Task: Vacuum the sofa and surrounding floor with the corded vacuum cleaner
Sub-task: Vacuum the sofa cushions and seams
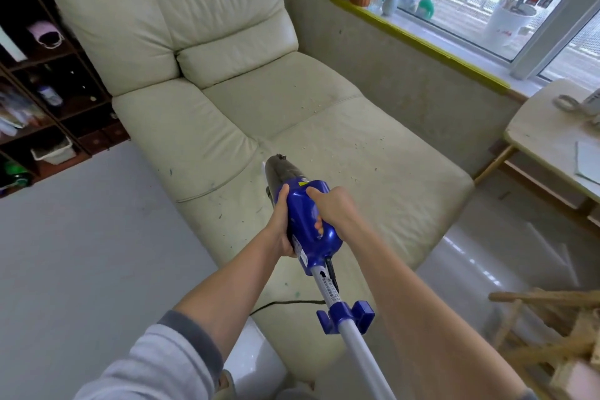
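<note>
A blue corded vacuum cleaner with a dark dust cup points at the cream leather sofa, its front end over the seat of the chaise part. My left hand grips the left side of the blue body. My right hand grips its right side, fingers wrapped through the handle. A silver tube with a blue cord hook runs back toward me. The black cord trails across the sofa's near end. Small crumbs are scattered on the seat.
A dark wooden shelf unit with assorted items stands at the left. A window sill with bottles and a plant lines the wall on the right. A light table and wooden pieces stand at the right. Grey floor lies on the left.
</note>
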Action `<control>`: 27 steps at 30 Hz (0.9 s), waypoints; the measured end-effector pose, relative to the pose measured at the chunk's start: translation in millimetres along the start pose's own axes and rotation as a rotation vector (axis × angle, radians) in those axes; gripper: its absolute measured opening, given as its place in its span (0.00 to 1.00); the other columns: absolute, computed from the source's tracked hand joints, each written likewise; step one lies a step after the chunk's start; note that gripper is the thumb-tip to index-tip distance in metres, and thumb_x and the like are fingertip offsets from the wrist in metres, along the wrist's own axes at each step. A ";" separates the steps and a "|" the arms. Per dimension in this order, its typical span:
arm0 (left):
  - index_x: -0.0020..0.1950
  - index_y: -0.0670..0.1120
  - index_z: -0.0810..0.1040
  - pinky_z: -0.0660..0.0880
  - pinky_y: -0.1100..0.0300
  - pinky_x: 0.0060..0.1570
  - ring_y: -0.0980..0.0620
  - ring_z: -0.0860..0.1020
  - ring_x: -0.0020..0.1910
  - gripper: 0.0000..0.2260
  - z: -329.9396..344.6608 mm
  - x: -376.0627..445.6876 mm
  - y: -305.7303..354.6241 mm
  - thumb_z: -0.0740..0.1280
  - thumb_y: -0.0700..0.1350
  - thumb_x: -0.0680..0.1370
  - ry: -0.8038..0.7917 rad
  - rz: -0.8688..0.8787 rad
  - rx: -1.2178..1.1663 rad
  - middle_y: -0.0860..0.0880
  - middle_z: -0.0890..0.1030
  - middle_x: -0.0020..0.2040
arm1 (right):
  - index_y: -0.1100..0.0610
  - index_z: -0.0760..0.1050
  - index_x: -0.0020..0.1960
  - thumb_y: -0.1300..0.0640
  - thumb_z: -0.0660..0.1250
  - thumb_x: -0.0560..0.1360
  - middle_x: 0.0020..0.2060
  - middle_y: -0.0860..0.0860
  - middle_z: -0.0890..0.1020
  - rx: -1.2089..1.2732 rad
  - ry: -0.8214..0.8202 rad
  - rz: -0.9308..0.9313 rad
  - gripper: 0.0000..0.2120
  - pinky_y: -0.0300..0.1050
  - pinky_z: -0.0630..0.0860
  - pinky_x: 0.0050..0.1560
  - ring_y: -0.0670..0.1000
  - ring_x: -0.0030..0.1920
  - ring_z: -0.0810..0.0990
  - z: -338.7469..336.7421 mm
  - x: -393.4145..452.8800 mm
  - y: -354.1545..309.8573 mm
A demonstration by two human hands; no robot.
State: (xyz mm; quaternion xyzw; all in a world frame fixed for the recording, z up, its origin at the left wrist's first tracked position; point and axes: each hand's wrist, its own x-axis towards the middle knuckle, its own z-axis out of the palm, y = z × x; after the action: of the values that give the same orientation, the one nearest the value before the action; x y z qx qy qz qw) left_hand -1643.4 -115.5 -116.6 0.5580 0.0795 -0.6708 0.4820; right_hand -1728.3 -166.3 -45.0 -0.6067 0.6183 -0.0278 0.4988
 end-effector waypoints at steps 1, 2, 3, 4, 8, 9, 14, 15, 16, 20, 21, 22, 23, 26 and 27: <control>0.46 0.45 0.80 0.78 0.51 0.42 0.46 0.82 0.30 0.31 -3.9 -3.2 -1.2 0.60 0.73 0.70 0.000 -0.001 -0.007 0.45 0.83 0.31 | 0.63 0.73 0.42 0.48 0.60 0.80 0.23 0.54 0.75 0.001 -0.001 -0.005 0.18 0.31 0.67 0.18 0.46 0.16 0.71 3.1 -3.6 -0.4; 0.46 0.45 0.80 0.78 0.51 0.42 0.46 0.82 0.32 0.31 -7.9 -7.3 -2.8 0.60 0.73 0.70 0.000 -0.003 -0.015 0.45 0.83 0.31 | 0.63 0.73 0.42 0.48 0.60 0.80 0.23 0.54 0.75 0.004 -0.004 -0.013 0.19 0.31 0.66 0.17 0.46 0.16 0.71 6.9 -7.0 -0.8; 0.46 0.44 0.80 0.78 0.51 0.43 0.45 0.82 0.35 0.32 -12.4 -9.7 -4.5 0.60 0.73 0.70 0.002 -0.001 -0.023 0.45 0.83 0.32 | 0.63 0.73 0.41 0.48 0.60 0.80 0.23 0.54 0.75 0.007 -0.008 -0.020 0.19 0.30 0.66 0.16 0.46 0.16 0.71 10.9 -10.1 -1.1; 0.47 0.44 0.80 0.78 0.51 0.44 0.45 0.81 0.37 0.32 -16.1 -12.8 -6.1 0.60 0.73 0.70 0.005 0.001 -0.027 0.44 0.84 0.33 | 0.63 0.73 0.40 0.48 0.60 0.80 0.23 0.54 0.75 0.007 -0.010 -0.027 0.19 0.31 0.66 0.16 0.46 0.16 0.71 14.6 -13.1 -1.3; 0.45 0.44 0.79 0.77 0.50 0.43 0.46 0.81 0.29 0.32 -40.5 -27.6 -11.8 0.60 0.74 0.70 0.008 0.009 -0.078 0.45 0.80 0.27 | 0.64 0.74 0.43 0.49 0.60 0.81 0.23 0.54 0.75 -0.018 -0.032 -0.054 0.19 0.30 0.65 0.16 0.46 0.16 0.71 36.0 -29.9 -5.9; 0.43 0.44 0.78 0.77 0.51 0.42 0.47 0.80 0.27 0.32 -43.5 -30.2 -13.0 0.60 0.74 0.70 0.005 0.007 -0.088 0.45 0.79 0.26 | 0.64 0.74 0.42 0.49 0.60 0.81 0.23 0.54 0.75 -0.019 -0.036 -0.056 0.19 0.30 0.65 0.16 0.46 0.15 0.71 38.8 -32.1 -6.6; 0.46 0.44 0.79 0.77 0.52 0.39 0.46 0.81 0.34 0.32 -77.0 -46.0 -11.6 0.61 0.73 0.70 0.074 0.020 -0.090 0.45 0.83 0.30 | 0.62 0.73 0.37 0.49 0.60 0.80 0.23 0.54 0.75 -0.043 -0.074 -0.088 0.20 0.35 0.71 0.23 0.48 0.19 0.73 67.7 -46.2 -16.1; 0.46 0.43 0.79 0.78 0.53 0.38 0.45 0.81 0.34 0.32 -85.1 -49.8 -10.3 0.62 0.73 0.69 0.092 0.016 -0.101 0.44 0.83 0.31 | 0.62 0.72 0.35 0.49 0.60 0.80 0.22 0.54 0.75 -0.041 -0.090 -0.094 0.21 0.37 0.73 0.27 0.49 0.20 0.73 75.2 -48.6 -17.6; 0.47 0.43 0.80 0.78 0.53 0.38 0.45 0.82 0.33 0.33 -97.9 -53.0 -9.1 0.63 0.74 0.67 0.109 0.011 -0.118 0.44 0.83 0.32 | 0.62 0.72 0.33 0.49 0.60 0.80 0.21 0.54 0.75 -0.038 -0.113 -0.104 0.22 0.39 0.74 0.32 0.49 0.21 0.73 86.6 -52.0 -20.7; 0.47 0.43 0.80 0.77 0.51 0.39 0.45 0.82 0.30 0.34 -149.4 -67.9 -4.3 0.64 0.74 0.66 0.150 0.045 -0.201 0.43 0.82 0.31 | 0.61 0.72 0.29 0.49 0.60 0.80 0.16 0.52 0.73 -0.055 -0.190 -0.186 0.25 0.42 0.75 0.39 0.49 0.20 0.73 133.4 -65.8 -37.7; 0.47 0.43 0.80 0.78 0.51 0.40 0.45 0.82 0.30 0.34 -158.5 -71.3 -2.1 0.64 0.75 0.66 0.156 0.048 -0.223 0.43 0.82 0.32 | 0.61 0.72 0.28 0.49 0.59 0.80 0.15 0.51 0.72 -0.062 -0.200 -0.206 0.25 0.42 0.75 0.39 0.49 0.20 0.73 141.9 -68.4 -41.9; 0.48 0.44 0.80 0.78 0.51 0.42 0.45 0.82 0.32 0.35 -170.8 -74.9 -0.2 0.64 0.75 0.65 0.168 0.043 -0.233 0.44 0.83 0.33 | 0.61 0.72 0.28 0.49 0.59 0.80 0.15 0.51 0.72 -0.073 -0.213 -0.224 0.25 0.42 0.75 0.39 0.48 0.20 0.73 152.4 -72.3 -46.2; 0.48 0.44 0.80 0.78 0.51 0.43 0.45 0.82 0.33 0.35 -187.9 -79.9 3.1 0.64 0.76 0.65 0.182 0.050 -0.234 0.44 0.83 0.33 | 0.61 0.72 0.28 0.48 0.59 0.80 0.15 0.51 0.72 -0.085 -0.228 -0.236 0.25 0.41 0.74 0.38 0.48 0.20 0.73 166.5 -79.2 -53.6; 0.48 0.44 0.80 0.78 0.52 0.46 0.45 0.82 0.34 0.36 -222.7 -94.5 16.2 0.63 0.76 0.65 0.198 0.079 -0.244 0.44 0.83 0.33 | 0.61 0.72 0.29 0.48 0.59 0.80 0.14 0.50 0.72 -0.111 -0.237 -0.262 0.25 0.38 0.70 0.31 0.46 0.17 0.72 197.6 -91.6 -74.6; 0.48 0.44 0.80 0.79 0.52 0.46 0.45 0.82 0.34 0.36 -231.3 -97.2 21.2 0.63 0.76 0.65 0.195 0.088 -0.248 0.44 0.83 0.33 | 0.61 0.72 0.29 0.48 0.59 0.80 0.14 0.50 0.72 -0.119 -0.237 -0.265 0.25 0.36 0.69 0.28 0.46 0.17 0.71 204.9 -95.3 -81.2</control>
State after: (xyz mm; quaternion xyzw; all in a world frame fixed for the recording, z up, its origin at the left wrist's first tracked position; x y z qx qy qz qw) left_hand -1480.9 76.8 -111.6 0.5595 0.1833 -0.5768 0.5663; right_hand -1558.6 3.5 -40.2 -0.7103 0.4705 0.0153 0.5233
